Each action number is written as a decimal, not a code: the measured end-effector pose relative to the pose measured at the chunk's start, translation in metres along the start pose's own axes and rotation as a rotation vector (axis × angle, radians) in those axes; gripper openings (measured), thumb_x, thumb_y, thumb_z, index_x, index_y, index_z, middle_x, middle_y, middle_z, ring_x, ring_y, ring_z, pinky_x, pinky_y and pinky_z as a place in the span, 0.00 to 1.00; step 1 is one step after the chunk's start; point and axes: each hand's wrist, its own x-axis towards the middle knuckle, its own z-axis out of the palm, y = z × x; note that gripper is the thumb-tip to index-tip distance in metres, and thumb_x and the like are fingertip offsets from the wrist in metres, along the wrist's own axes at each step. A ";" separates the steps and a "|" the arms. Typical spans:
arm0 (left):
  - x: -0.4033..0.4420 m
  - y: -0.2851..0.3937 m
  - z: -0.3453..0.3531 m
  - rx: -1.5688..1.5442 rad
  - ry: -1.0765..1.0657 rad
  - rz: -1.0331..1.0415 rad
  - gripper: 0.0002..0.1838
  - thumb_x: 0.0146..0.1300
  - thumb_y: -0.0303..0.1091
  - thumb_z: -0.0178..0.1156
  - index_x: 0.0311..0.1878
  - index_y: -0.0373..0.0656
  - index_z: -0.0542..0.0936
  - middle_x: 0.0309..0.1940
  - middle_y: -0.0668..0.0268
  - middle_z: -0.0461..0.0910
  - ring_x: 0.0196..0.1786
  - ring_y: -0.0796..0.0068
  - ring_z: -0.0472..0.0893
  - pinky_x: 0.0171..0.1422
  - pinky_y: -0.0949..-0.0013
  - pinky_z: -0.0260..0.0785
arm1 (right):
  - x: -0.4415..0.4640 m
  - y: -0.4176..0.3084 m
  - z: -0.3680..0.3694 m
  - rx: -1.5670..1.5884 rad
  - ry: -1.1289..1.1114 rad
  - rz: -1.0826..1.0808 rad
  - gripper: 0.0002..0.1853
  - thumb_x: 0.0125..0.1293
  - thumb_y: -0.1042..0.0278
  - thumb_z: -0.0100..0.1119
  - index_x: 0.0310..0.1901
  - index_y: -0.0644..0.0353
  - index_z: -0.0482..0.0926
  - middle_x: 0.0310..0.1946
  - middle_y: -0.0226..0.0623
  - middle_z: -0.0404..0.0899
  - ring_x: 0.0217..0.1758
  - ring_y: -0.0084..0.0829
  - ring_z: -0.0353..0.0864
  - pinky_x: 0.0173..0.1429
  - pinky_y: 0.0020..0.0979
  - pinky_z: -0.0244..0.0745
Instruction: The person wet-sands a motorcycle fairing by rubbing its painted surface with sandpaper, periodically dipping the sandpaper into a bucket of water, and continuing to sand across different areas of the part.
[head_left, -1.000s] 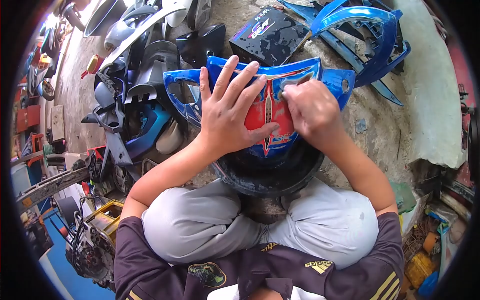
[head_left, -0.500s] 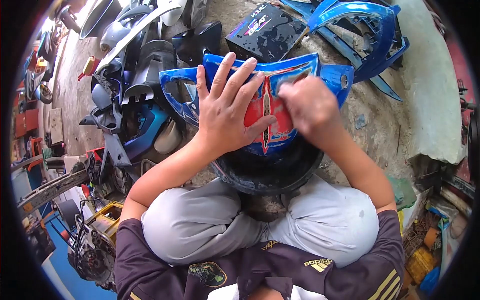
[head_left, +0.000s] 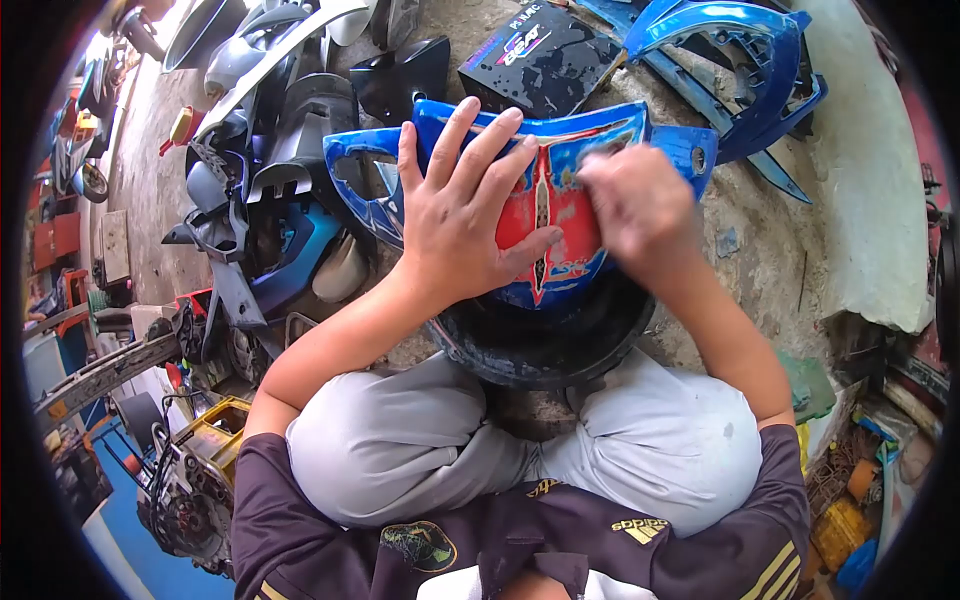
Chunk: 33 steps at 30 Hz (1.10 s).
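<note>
A blue motorcycle fairing panel (head_left: 565, 225), its paint worn to red and pale patches around a central ridge, rests over a round black basin (head_left: 540, 350) between my knees. My left hand (head_left: 460, 210) lies on the panel's left side with fingers spread, pressing it from above. On the right side of the panel, my right hand (head_left: 645, 205) is curled and slightly blurred, fingertips against the worn surface. Something small and dark shows by those fingertips, but I cannot make out what it is.
Beyond the panel stands a wet black box (head_left: 540, 60). Another blue fairing part (head_left: 780, 60) lies at upper right. Dark motorcycle body parts (head_left: 300, 150) are piled on the left. An engine (head_left: 190, 500) sits at lower left, and a pale slab (head_left: 870, 170) borders the right.
My right hand has shifted slightly right and up over the panel. My left hand stays spread on the panel, and the whole view has shifted a little.
</note>
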 end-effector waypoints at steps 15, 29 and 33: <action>-0.003 -0.001 0.003 -0.007 -0.001 -0.004 0.42 0.64 0.63 0.77 0.76 0.54 0.80 0.84 0.62 0.73 0.90 0.47 0.63 0.90 0.22 0.37 | 0.003 -0.001 0.003 -0.029 0.025 0.026 0.05 0.69 0.76 0.68 0.45 0.60 0.87 0.37 0.40 0.86 0.42 0.44 0.87 0.50 0.44 0.79; -0.001 -0.001 -0.002 0.005 -0.026 -0.007 0.41 0.66 0.60 0.76 0.77 0.51 0.78 0.82 0.60 0.75 0.89 0.46 0.65 0.90 0.26 0.39 | 0.004 0.031 -0.003 -0.155 0.098 0.094 0.04 0.70 0.73 0.65 0.44 0.57 0.85 0.33 0.37 0.79 0.39 0.41 0.82 0.49 0.42 0.72; 0.001 -0.001 -0.001 -0.018 -0.014 0.000 0.43 0.64 0.60 0.77 0.78 0.52 0.77 0.82 0.61 0.75 0.88 0.47 0.65 0.90 0.27 0.40 | 0.006 0.001 0.003 -0.140 0.054 -0.047 0.04 0.68 0.75 0.65 0.43 0.57 0.85 0.30 0.36 0.76 0.36 0.41 0.81 0.49 0.42 0.72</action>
